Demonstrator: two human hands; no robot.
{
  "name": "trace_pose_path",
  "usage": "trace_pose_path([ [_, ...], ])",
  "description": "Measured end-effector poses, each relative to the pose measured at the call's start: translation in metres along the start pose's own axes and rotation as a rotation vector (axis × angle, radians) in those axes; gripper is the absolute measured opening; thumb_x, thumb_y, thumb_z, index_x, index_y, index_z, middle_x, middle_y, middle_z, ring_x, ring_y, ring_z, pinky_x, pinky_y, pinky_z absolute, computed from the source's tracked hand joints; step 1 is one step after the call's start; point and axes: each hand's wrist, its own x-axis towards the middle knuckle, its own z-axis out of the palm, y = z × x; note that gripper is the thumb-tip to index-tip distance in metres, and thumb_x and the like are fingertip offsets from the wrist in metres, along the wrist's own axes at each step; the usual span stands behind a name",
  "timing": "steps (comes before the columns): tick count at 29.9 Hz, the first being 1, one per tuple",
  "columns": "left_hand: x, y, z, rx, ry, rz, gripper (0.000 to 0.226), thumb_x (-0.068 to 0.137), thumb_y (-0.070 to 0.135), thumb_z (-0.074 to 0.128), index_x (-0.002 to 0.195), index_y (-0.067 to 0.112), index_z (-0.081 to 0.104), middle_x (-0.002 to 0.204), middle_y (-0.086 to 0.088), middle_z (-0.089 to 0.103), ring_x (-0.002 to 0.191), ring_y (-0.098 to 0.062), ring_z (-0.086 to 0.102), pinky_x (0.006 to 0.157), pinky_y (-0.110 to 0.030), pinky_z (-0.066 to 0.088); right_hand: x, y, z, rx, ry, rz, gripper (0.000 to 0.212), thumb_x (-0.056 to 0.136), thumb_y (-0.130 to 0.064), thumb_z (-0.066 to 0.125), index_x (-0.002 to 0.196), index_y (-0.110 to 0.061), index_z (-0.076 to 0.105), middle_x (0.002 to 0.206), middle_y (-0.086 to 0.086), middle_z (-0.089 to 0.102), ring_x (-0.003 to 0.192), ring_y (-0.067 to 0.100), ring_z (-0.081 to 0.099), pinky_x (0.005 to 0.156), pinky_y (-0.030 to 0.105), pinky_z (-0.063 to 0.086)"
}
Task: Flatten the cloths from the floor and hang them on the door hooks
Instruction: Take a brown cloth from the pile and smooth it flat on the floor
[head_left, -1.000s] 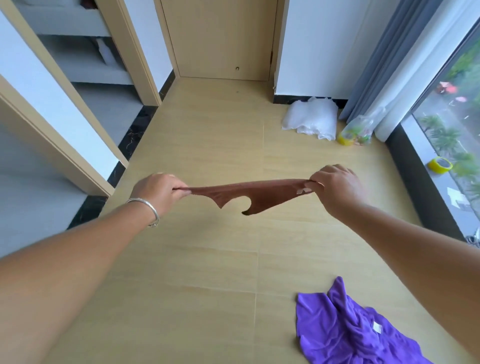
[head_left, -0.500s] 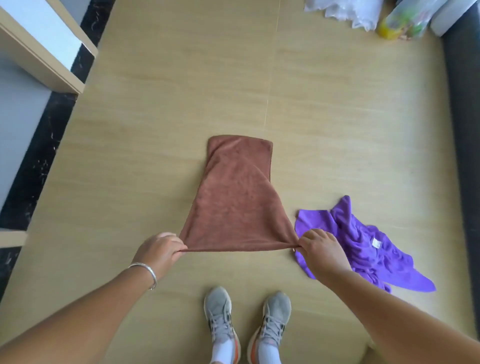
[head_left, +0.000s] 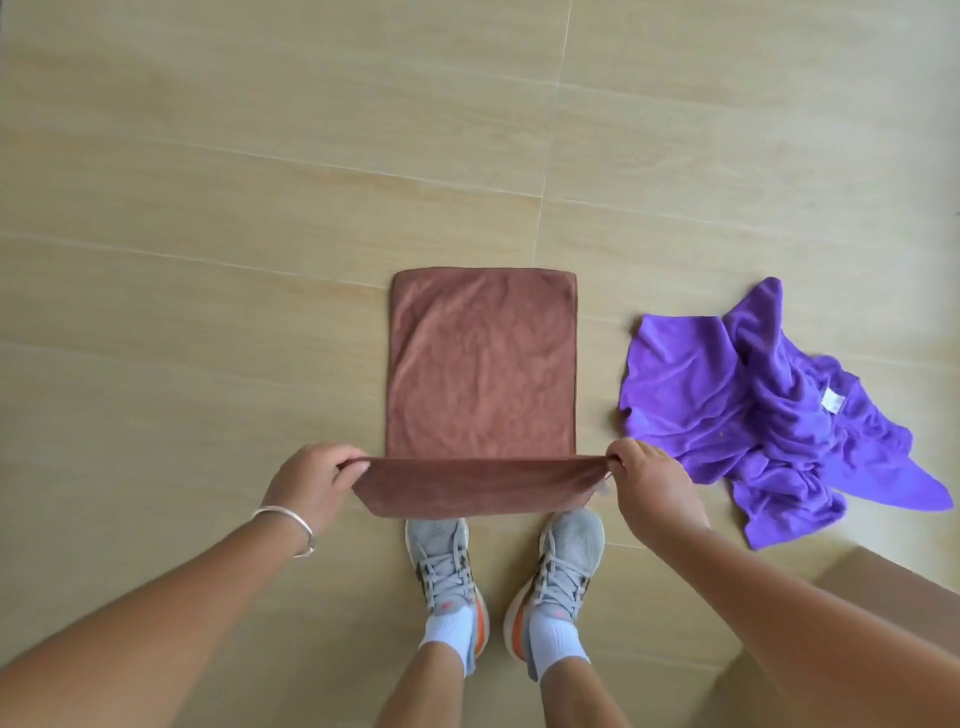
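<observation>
Nearest, at six o'clock, two grey lace-up trainers with orange heels (head_left: 503, 569) and pale blue socks stand side by side on the pale wood-look tiled floor (head_left: 208, 260). Just beyond the toes, the left hand (head_left: 311, 480), a thin silver bangle (head_left: 291, 522) on its wrist, pinches the left end of the near edge of the brown rectangular microfibre cloth (head_left: 480, 364), fingers curled round the hem. The right hand (head_left: 652, 488) pinches the right end of that edge the same way, so the edge runs taut between the two hands, lifted off the floor, with a band of cloth hanging under it and hiding the shoe tips. Toward twelve o'clock the rest of the brown cloth lies flat and smooth on the floor, its far edge straight. At about two o'clock, apart from the brown cloth, a crumpled purple microfibre cloth (head_left: 753, 410) with a small white label lies in a heap on the floor, near the right hand.
</observation>
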Motion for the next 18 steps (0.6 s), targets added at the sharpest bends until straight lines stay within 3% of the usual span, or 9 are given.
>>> trace_pose_path([
  [4,0.081,-0.001,0.006,-0.161,0.171,-0.096,0.005,0.081,0.019,0.074,0.085,0.016,0.074,0.083,0.0,0.072,0.077,-0.019,0.063,0.069,-0.025,0.043,0.075,-0.001,0.007,0.154,0.14,0.095,0.011,0.096,-0.023,0.05,0.096,-0.017,0.058,0.085,0.01,0.066,0.079,0.034,0.059,0.066,0.039,0.045],
  [8,0.18,0.001,0.005,-0.353,0.285,-0.086,0.005,0.082,0.02,0.074,0.087,0.02,0.071,0.08,0.002,0.069,0.073,-0.011,0.062,0.064,-0.008,0.043,0.174,0.002,0.005,0.27,0.281,0.128,0.012,0.095,-0.03,0.051,0.098,-0.026,0.063,0.086,0.003,0.067,0.082,0.028,0.059,0.064,0.032,0.039],
  [12,0.279,-0.001,0.012,-0.447,0.293,-0.084,0.009,0.085,0.016,0.069,0.089,0.023,0.068,0.089,-0.003,0.069,0.077,-0.01,0.063,0.073,-0.019,0.046,0.273,0.012,0.011,0.282,0.373,0.147,0.016,0.093,-0.032,0.054,0.1,-0.027,0.066,0.093,0.001,0.068,0.086,0.023,0.058,0.065,0.03,0.036],
  [15,0.341,-0.006,0.025,-0.369,0.326,-0.067,0.007,0.085,0.02,0.068,0.088,0.027,0.066,0.088,0.0,0.07,0.075,-0.015,0.061,0.07,-0.023,0.044,0.335,0.025,0.027,0.217,0.407,0.12,0.017,0.092,-0.031,0.056,0.101,-0.023,0.068,0.098,0.003,0.069,0.089,0.024,0.057,0.07,0.032,0.038],
  [18,0.374,-0.012,0.04,-0.054,0.55,-0.008,0.006,0.081,0.037,0.066,0.081,0.033,0.06,0.069,0.013,0.06,0.067,-0.019,0.054,0.062,-0.028,0.038,0.372,0.041,0.043,0.084,0.555,-0.012,0.013,0.09,-0.03,0.058,0.094,-0.021,0.067,0.094,0.005,0.069,0.092,0.029,0.055,0.077,0.038,0.039],
])
